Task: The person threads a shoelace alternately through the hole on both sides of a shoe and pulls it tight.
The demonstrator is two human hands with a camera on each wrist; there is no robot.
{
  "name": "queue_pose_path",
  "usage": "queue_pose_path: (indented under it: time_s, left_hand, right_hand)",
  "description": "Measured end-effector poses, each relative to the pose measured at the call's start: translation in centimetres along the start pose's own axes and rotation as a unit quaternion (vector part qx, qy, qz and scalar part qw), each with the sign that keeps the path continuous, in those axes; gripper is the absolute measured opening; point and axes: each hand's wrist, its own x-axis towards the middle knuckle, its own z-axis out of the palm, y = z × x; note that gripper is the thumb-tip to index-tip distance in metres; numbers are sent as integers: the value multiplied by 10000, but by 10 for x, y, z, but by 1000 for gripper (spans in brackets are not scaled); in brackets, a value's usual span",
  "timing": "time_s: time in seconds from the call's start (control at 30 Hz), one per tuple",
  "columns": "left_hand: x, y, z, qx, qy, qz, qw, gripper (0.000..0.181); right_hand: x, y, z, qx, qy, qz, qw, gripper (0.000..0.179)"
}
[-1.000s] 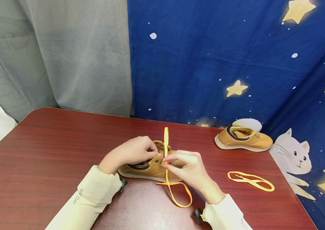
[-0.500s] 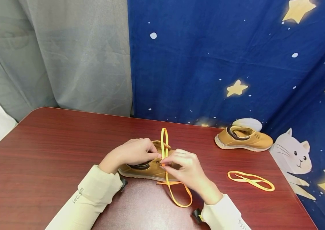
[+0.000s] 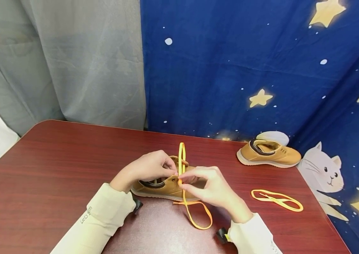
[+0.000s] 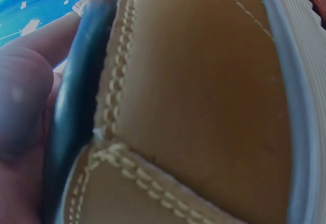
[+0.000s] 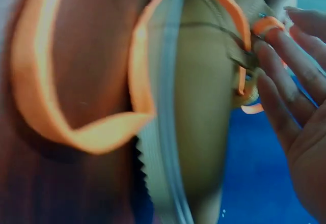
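A tan shoe with a dark collar sits on the table, its toe to the right. My left hand reaches over the shoe's opening and pinches its eyelet flap, with fingers inside the collar in the left wrist view. At an eyelet in that flap, my right hand pinches an orange-yellow shoelace between thumb and fingertips. The shoelace runs through eyelets, rises in a narrow loop above the shoe, and trails in a wider loop on the tabletop in front.
A matching tan shoe stands unlaced at the back right of the dark red table. In front of it lies a second, folded orange-yellow shoelace. Grey and blue star-patterned curtains hang behind the table.
The shoelace above the shoe has opened from one upright band into a narrow loop. My right fingertips have shifted slightly at the eyelet, while my left hand has stayed at the flap.
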Motion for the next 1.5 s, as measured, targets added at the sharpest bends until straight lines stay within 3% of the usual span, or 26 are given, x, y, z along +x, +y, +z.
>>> queue_pose_path:
  time_s: [0.07,0.17,0.27,0.43,0.6,0.9,1.23,1.5]
  left_hand:
    - [-1,0,-1,-74,22,22,10000,13]
    - [-2,-1,-1,-173,73,55,9998,12]
    - [-3,-3,-2,-322,83,105,9994,12]
    - [-3,-6,-3,-382,197,141,9990,15]
    - [-3,-5,-4,-415,285,125,9987,18]
    - [-10,-4,-13,-861,462,-30,9952,19]
    - [-17,-12,-28,-914,1009,-171,9905,16]
    - [-17,-16,-36,-1085,1480,-369,9823,17]
  right_hand:
    - [0,-2,-5,166,-6,719,9973,9]
    - [0,-1,-10,163,-55,1718,9850,2]
    - [1,1,-10,11,-433,2173,9752,4]
    - [2,3,-4,-101,-934,2007,9751,5]
    - [0,4,-4,-173,-856,2065,9745,3]
    - [-1,4,-2,-20,-804,2052,9754,10]
    - [-1,3,-3,-110,-728,1960,9778,6]
    - [-1,3,-5,-257,-748,1864,9793,6]
